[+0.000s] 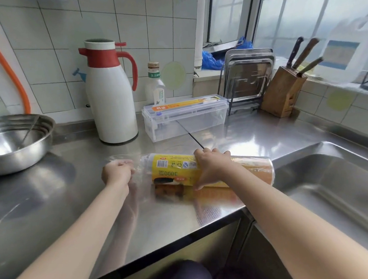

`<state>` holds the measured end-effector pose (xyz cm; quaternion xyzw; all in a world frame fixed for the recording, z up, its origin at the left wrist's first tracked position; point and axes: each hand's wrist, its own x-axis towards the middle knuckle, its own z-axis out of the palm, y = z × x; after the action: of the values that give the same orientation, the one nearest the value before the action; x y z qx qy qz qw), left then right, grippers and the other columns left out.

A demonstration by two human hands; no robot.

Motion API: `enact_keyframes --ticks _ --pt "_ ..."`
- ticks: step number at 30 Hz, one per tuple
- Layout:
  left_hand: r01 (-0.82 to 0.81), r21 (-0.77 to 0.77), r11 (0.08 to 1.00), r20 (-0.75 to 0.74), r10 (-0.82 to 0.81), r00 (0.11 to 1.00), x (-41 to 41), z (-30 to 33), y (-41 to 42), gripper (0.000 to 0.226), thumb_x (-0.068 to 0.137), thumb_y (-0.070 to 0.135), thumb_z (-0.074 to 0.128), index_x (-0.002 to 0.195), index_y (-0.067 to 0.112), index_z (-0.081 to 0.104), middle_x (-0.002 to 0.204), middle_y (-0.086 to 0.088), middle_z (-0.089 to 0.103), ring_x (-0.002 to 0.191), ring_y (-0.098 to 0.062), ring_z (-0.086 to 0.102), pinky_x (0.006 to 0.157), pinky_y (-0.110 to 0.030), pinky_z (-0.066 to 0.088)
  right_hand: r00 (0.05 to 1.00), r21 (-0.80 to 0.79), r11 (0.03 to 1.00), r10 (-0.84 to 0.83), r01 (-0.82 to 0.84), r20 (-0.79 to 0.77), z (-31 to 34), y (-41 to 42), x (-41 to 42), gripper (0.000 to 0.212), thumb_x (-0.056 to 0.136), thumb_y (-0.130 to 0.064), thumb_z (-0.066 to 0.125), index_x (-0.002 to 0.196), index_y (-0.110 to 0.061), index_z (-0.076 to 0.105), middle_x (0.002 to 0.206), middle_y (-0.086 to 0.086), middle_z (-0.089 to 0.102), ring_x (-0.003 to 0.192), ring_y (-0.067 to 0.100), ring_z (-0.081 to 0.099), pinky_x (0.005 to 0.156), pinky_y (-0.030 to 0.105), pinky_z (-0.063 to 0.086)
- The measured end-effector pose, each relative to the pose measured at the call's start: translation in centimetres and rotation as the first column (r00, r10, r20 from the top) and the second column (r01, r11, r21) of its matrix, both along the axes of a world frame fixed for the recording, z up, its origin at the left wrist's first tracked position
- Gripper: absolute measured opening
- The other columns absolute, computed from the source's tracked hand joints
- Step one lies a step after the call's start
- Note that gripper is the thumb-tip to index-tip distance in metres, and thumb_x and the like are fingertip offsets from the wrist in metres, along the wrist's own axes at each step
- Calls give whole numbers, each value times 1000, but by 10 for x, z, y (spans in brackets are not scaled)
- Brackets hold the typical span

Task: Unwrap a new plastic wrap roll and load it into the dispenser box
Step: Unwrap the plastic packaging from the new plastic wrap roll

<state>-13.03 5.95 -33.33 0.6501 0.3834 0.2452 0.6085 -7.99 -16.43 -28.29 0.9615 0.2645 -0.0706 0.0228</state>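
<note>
A plastic wrap roll point(174, 170) with a yellow label lies on its side on the steel counter, still inside its clear outer wrapper. My right hand point(213, 165) presses down over the roll's middle and grips it. My left hand point(117, 171) is closed on the bunched clear wrapper point(137, 164) at the roll's left end. Behind the roll stands the clear plastic dispenser box point(186, 120), lid closed, with a yellow and orange label on top.
A white and red thermos jug point(110, 94) and a small bottle point(155, 87) stand at the back. A steel bowl point(13, 142) sits at left. Steel trays point(248, 76) and a knife block point(284, 91) are back right. The sink point(334, 185) opens right of the roll.
</note>
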Motion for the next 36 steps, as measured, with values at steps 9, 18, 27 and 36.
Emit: enact_keyframes --ticks 9,18,27,36 --pt "-73 451 889 -75 119 990 -4 10 6 16 79 10 66 89 9 54 101 -16 64 98 -35 59 83 -39 47 1000 8 1000 -1 1 -7 0 0 3 82 60 -56 78 123 -19 40 125 4 50 118 29 45 101 56 33" --pt "129 162 978 179 -158 971 -13 13 -14 34 88 26 60 55 13 62 56 -1 59 51 -13 48 52 -23 39 1000 11 1000 -13 13 -15 1 1 2 85 60 -54 79 127 -20 39 126 4 50 119 29 44 103 56 33" --pt "491 132 861 -57 -488 871 -7 14 -13 26 97 23 42 76 18 56 76 0 55 71 -13 48 64 -24 37 1000 9 1000 -4 3 9 -1 0 0 88 60 -55 79 129 -19 37 128 3 49 121 29 44 102 56 33" --pt "514 405 756 -324 -406 854 -15 4 -4 67 94 58 32 49 15 57 66 -6 60 78 -28 58 79 -32 41 1000 14 1000 3 -3 20 -3 -1 -3 89 60 -54 79 129 -19 37 129 4 48 122 30 42 102 57 33"
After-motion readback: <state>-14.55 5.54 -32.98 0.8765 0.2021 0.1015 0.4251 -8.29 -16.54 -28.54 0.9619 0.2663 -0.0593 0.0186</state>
